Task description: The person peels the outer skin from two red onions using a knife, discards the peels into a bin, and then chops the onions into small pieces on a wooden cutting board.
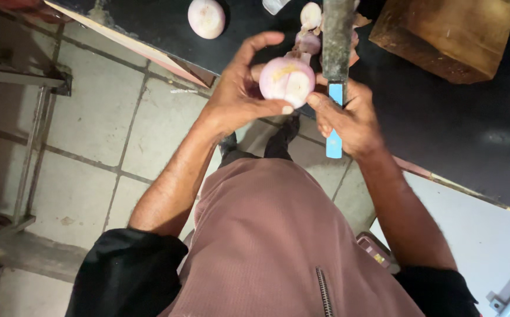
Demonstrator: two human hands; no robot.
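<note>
Both forearms reach forward from black sleeves, bare from the elbow down. The left hand (240, 88) is raised and cupped — thumb arched over the top, fingertips curled in from below in a loose grasp. The right hand (348, 117) sits just beside it, closed in a fist-like grip — knuckles up, thumb pressed forward toward the left hand.
</note>
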